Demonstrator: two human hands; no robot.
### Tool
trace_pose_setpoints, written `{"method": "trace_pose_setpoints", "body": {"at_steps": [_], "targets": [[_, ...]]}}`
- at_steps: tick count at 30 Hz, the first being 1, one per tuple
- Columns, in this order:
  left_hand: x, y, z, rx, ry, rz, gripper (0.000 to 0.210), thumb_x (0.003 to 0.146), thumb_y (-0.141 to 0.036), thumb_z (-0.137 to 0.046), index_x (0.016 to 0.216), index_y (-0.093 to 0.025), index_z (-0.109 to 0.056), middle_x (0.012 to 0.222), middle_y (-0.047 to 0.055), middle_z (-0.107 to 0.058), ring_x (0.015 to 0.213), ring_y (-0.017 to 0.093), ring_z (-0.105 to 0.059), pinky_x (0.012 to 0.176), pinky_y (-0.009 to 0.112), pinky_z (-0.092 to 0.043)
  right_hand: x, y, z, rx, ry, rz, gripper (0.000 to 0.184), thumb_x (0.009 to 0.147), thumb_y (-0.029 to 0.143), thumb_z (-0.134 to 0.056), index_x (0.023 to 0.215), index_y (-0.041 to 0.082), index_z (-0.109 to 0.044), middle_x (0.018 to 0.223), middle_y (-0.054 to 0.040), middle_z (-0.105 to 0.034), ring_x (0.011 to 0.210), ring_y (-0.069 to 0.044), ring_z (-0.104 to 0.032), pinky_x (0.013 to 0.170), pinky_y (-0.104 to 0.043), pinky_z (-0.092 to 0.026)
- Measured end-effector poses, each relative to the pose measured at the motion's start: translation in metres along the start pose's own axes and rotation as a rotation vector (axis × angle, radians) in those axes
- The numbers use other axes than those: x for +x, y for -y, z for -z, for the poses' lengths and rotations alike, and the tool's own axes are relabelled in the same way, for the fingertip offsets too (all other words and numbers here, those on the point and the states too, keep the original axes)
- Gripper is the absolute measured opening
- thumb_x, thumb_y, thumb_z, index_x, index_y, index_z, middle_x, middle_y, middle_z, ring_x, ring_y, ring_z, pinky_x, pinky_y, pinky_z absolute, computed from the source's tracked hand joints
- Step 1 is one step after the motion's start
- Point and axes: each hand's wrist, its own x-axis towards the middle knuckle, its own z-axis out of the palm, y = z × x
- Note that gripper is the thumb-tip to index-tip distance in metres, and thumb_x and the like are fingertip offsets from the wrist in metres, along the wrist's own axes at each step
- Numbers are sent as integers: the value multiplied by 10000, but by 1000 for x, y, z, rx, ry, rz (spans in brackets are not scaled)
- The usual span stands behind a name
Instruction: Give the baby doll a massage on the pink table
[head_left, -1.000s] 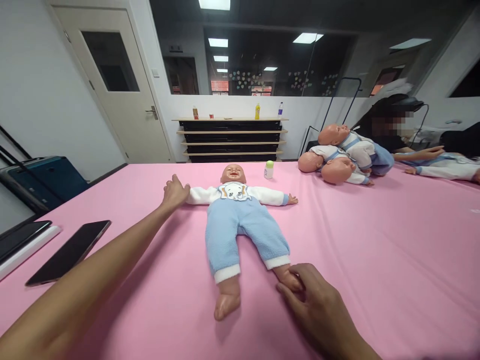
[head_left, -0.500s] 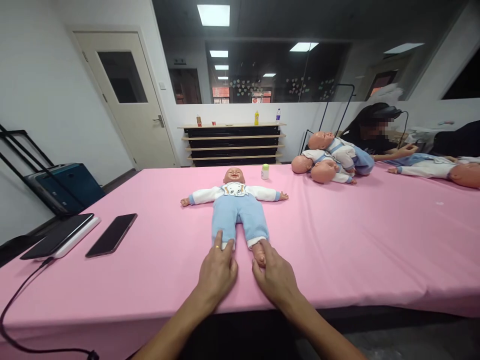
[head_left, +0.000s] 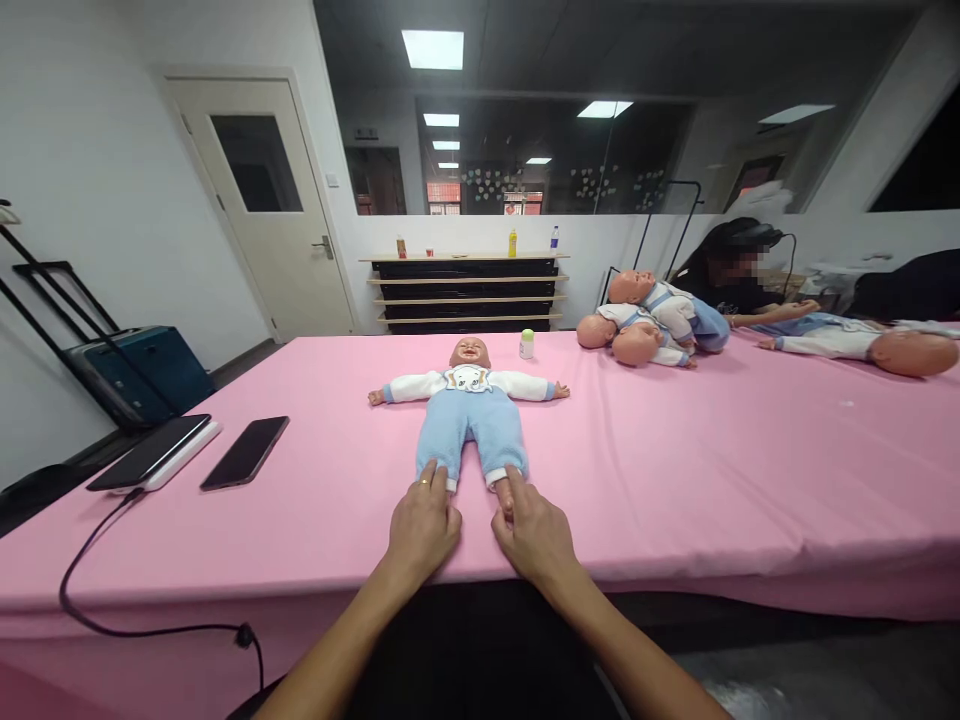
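A baby doll [head_left: 471, 415] lies on its back on the pink tablecloth, arms spread wide, head away from me. It wears light blue trousers and a white top with an animal face on the chest. My left hand [head_left: 421, 525] is closed around the foot on the left, which it hides, with fingertips over the white cuff. On the other side, my right hand [head_left: 534, 525] grips the bare foot, part of which shows between thumb and fingers. The doll's legs are slightly apart. Just beyond its shoulder stands a small white jar [head_left: 527, 345] with a green lid.
A phone [head_left: 246, 453] and a dark device on a white one [head_left: 154, 455], with a cable, lie at left. Several dolls [head_left: 652, 318] are piled at right, with another doll [head_left: 862, 345] near a co-worker [head_left: 739, 270]. A suitcase [head_left: 142, 370] stands beside the table.
The view has shifted a little. Both hands stay at the doll's feet, and its legs look slightly closer together. The trouser leg on the right has moved a bit inward.
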Motion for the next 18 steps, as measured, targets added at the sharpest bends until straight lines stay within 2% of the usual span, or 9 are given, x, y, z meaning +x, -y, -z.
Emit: {"method": "trace_pose_setpoints", "body": {"at_steps": [4, 8, 10, 12, 14, 16, 18], "targets": [[-2, 2, -8, -82, -78, 13, 535, 898, -273, -378, 1412, -127, -409, 1509, 127, -324, 1301, 234, -477, 1043, 352, -460, -1, -2, 1, 10, 2, -16, 624, 900, 354, -460, 1490, 216, -312, 996, -86, -628, 792, -185, -634, 696, -253, -459], [-4, -2, -4, -133, -70, 11, 544, 891, -280, -401, 1419, -148, -401, 1526, 139, -284, 1265, 249, -512, 1006, 369, -483, -1, -4, 0, 36, -33, -27, 683, 901, 358, -459, 1516, 150, -248, 1003, -107, -640, 789, -199, -640, 700, -273, -478], [-5, -4, 2, -205, -56, 40, 593, 880, -288, -420, 1457, -171, -345, 1553, 130, -220, 1270, 259, -507, 992, 383, -491, -3, -3, -2, 53, -31, -41, 720, 902, 359, -452, 1529, 107, -203, 958, -110, -647, 764, -204, -636, 693, -286, -485], [-7, -4, 8, -305, -44, 103, 681, 862, -302, -452, 1502, -183, -252, 1569, 124, -166, 1316, 277, -459, 1010, 407, -480, -6, -2, -1, 96, -11, -41, 713, 912, 387, -439, 1522, 91, -220, 938, -110, -648, 771, -213, -636, 705, -303, -496], [-8, 2, 13, -447, -28, 182, 739, 856, -338, -475, 1521, -176, -193, 1562, 124, -187, 1372, 278, -389, 1067, 421, -440, -7, -6, 6, 192, 20, -28, 716, 916, 468, -448, 1502, 95, -276, 998, -122, -639, 848, -221, -640, 753, -316, -508], [-7, 15, 17, -622, 2, 291, 737, 865, -413, -484, 1510, -177, -215, 1529, 118, -275, 1372, 263, -385, 1101, 424, -412, -3, -16, 17, 328, 74, -55, 758, 897, 567, -469, 1479, 103, -323, 1013, -118, -630, 874, -207, -636, 765, -299, -511], [0, 31, 18, -802, 24, 454, 716, 855, -493, -502, 1471, -189, -302, 1481, 112, -367, 1323, 250, -442, 1098, 423, -413, 12, -34, 30, 466, 129, -182, 756, 891, 614, -462, 1458, 125, -358, 893, -76, -625, 768, -165, -617, 701, -265, -498]]}}
